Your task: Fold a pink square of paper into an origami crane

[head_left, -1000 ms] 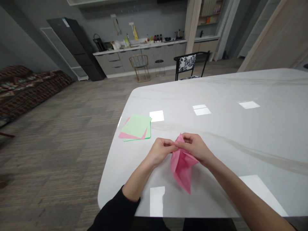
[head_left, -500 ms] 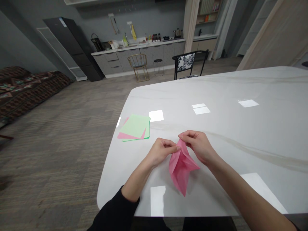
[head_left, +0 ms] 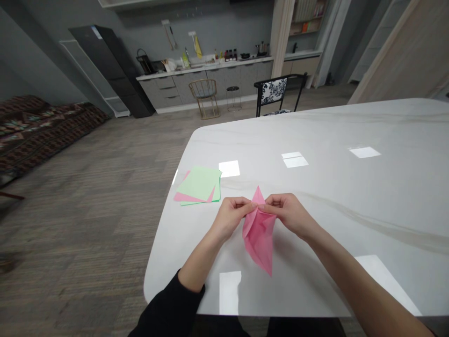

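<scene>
A folded pink paper (head_left: 260, 238) is held between both hands above the white table (head_left: 315, 140). My left hand (head_left: 233, 214) pinches its left side near the top, thumb and fingers pressed together. My right hand (head_left: 286, 210) pinches the right side at the same height, close to the left fingertips. One pointed tip of the paper rises above the fingers, and the rest hangs down to a point toward the table's front edge. To the left lies a loose stack of green and pink sheets (head_left: 199, 182), with a light green sheet on top.
Beyond the table's far edge stands a black chair with a patterned back (head_left: 273, 91). Farther back are a gold wire chair (head_left: 203, 90), a small stool (head_left: 233, 89) and a kitchen counter (head_left: 189, 70). Light reflections lie on the tabletop.
The paper has turned so that a tip now points up between the hands, and its right flap no longer sticks out. My right hand has moved slightly down and grips lower on the paper.
</scene>
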### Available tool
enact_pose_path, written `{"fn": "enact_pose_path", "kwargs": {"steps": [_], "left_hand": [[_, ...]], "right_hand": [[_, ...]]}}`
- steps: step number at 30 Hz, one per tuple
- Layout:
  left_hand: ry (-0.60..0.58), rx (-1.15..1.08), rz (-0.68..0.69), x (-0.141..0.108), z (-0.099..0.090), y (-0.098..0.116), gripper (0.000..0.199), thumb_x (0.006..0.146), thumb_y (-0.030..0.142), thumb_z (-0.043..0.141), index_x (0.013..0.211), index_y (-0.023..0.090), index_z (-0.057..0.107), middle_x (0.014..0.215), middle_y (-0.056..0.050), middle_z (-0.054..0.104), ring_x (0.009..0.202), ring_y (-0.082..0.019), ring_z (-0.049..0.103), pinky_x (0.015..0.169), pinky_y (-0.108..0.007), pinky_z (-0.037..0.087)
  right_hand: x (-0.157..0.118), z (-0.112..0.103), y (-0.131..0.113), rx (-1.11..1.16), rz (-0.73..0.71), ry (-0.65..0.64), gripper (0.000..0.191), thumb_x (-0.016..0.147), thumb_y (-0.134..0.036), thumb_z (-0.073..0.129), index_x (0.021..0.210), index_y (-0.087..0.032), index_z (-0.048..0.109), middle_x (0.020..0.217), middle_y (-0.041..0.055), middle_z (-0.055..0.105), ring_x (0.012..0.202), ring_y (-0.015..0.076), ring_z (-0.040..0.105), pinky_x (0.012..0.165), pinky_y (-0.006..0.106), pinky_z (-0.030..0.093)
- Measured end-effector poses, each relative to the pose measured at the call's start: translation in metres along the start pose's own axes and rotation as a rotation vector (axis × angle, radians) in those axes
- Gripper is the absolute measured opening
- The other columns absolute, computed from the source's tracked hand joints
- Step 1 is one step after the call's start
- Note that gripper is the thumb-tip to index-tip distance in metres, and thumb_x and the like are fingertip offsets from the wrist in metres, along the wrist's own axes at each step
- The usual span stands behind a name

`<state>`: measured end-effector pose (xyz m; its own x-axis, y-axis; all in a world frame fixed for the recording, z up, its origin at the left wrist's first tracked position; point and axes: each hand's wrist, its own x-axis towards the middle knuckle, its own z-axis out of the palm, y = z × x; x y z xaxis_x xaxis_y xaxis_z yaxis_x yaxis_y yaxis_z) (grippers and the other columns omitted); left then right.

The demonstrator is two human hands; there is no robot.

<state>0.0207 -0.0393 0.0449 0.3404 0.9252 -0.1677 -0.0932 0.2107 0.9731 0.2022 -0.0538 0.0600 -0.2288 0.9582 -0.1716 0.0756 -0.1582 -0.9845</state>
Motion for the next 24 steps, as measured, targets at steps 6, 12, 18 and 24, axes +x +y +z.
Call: {"fn": "enact_pose_path", "kwargs": {"steps": [6,12,18,24], "left_hand": [[0.009,0.035,-0.015,-0.001,0.0017,0.0009,0.024,0.073,0.034,0.073,0.07,0.011,0.07,0.065,-0.005,0.065,0.06,-0.012,0.054,0.056,-0.024,0.038],[-0.044,-0.035,-0.059,-0.0008,-0.0027,0.0015,0.025,0.07,0.035,0.076,0.071,0.011,0.071,0.065,-0.004,0.064,0.058,-0.011,0.053,0.056,-0.024,0.038],[-0.06,-0.02,-0.082,-0.0003,-0.0054,0.0017,0.026,0.069,0.036,0.076,0.069,0.011,0.071,0.061,-0.002,0.062,0.054,-0.008,0.049,0.052,-0.023,0.034],[-0.089,-0.017,-0.092,0.0001,-0.0067,0.0018,0.025,0.068,0.035,0.077,0.07,0.01,0.071,0.062,-0.003,0.063,0.055,-0.01,0.051,0.053,-0.023,0.036]], "right_hand": [[0.0014,0.0007,0.0061,-0.033,-0.031,-0.015,0.031,0.076,-0.042,0.07,0.065,-0.015,0.064,0.06,-0.0004,0.058,0.059,0.0118,0.048,0.057,0.027,0.035],[0.0003,0.0006,0.0035,0.002,-0.017,-0.045,0.032,0.072,-0.041,0.072,0.06,-0.015,0.059,0.057,-0.0025,0.053,0.056,0.0109,0.044,0.056,0.027,0.032],[-0.002,0.0014,-0.0014,0.003,0.009,-0.056,0.033,0.072,-0.042,0.072,0.059,-0.015,0.058,0.058,-0.0018,0.054,0.057,0.0112,0.045,0.057,0.027,0.033],[-0.0019,0.0016,-0.0016,0.007,0.032,-0.072,0.034,0.072,-0.044,0.072,0.061,-0.015,0.06,0.059,-0.0013,0.055,0.059,0.0116,0.047,0.06,0.028,0.035]]}}
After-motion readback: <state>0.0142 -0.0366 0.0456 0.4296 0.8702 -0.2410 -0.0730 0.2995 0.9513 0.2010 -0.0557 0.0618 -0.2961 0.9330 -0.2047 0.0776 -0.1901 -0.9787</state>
